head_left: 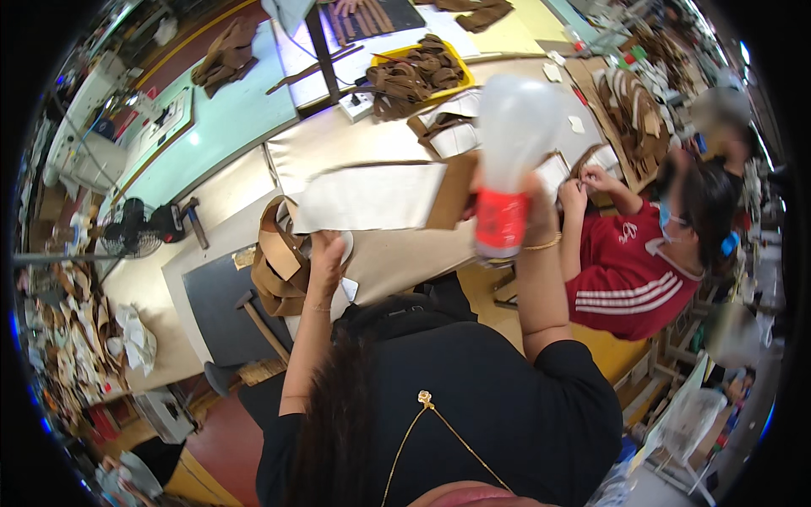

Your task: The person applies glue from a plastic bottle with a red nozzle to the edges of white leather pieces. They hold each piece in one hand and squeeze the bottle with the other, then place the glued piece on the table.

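Note:
A long brown strip with a white face (372,198) stretches across in front of me above the table. Its left end is in my left hand (328,258), closed with the thumb at the lower edge. My right hand (542,211) grips a cloudy plastic bottle (517,127) with a red band, blurred by motion. The strip's brown right end reaches the bottle; whether my right fingers also pinch it is hidden. Just beside my left hand, curved brown pieces (274,262) lie in a loose pile.
A hammer (260,325) lies on a dark board (228,296), with a small black fan (135,228) farther left. Ahead stands a yellow tray (465,72) of brown strips. A co-worker in a red shirt (621,270) sits close on my right, hands over brown-and-white pieces.

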A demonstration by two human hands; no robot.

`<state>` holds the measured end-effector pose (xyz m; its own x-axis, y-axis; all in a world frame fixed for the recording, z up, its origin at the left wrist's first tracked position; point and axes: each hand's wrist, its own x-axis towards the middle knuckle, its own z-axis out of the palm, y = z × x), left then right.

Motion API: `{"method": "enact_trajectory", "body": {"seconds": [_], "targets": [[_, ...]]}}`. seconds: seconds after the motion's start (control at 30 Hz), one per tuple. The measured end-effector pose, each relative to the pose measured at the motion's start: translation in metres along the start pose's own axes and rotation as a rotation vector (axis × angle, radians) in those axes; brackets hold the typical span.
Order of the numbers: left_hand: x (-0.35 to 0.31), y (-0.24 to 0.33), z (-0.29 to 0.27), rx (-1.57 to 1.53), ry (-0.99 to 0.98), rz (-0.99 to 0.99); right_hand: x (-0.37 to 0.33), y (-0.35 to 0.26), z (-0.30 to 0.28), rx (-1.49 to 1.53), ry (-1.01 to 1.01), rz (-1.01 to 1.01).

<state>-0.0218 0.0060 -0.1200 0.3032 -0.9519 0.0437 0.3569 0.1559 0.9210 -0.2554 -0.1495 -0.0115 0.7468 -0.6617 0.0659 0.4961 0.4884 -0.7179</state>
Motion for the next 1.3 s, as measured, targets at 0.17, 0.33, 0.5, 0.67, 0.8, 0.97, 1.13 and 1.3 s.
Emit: {"method": "enact_trajectory", "body": {"seconds": [0.17, 0.33, 0.5, 0.67, 0.8, 0.97, 1.13, 1.3], "targets": [[-0.004, -0.020, -0.002, 0.908, 0.014, -0.040, 0.028, -0.085, -0.048, -0.523, -0.028, -0.036], [0.025, -0.031, 0.038, 0.966, 0.110, 0.096, 0.047, -0.125, -0.111, -0.751, 0.102, 0.149], [0.072, -0.077, 0.076, 1.176, 0.033, 0.065, 0.067, -0.146, -0.190, -0.785, 0.234, 0.173], [0.119, -0.107, 0.132, 1.360, -0.112, -0.020, 0.060, -0.172, -0.321, -0.862, 0.458, 0.297], [0.149, -0.115, 0.173, 1.435, -0.077, 0.072, 0.072, -0.194, -0.350, -0.782, 0.545, 0.292], [0.168, -0.148, 0.201, 1.376, -0.243, -0.119, 0.103, -0.195, -0.393, -0.773, 0.467, 0.444], [0.140, -0.201, 0.195, 1.218, -0.714, -0.043, 0.112, -0.160, -0.419, -1.152, 0.637, 0.514], [0.117, -0.156, 0.170, 1.056, -0.626, -0.420, 0.092, -0.120, -0.391, -0.962, 0.512, 0.446]]}}
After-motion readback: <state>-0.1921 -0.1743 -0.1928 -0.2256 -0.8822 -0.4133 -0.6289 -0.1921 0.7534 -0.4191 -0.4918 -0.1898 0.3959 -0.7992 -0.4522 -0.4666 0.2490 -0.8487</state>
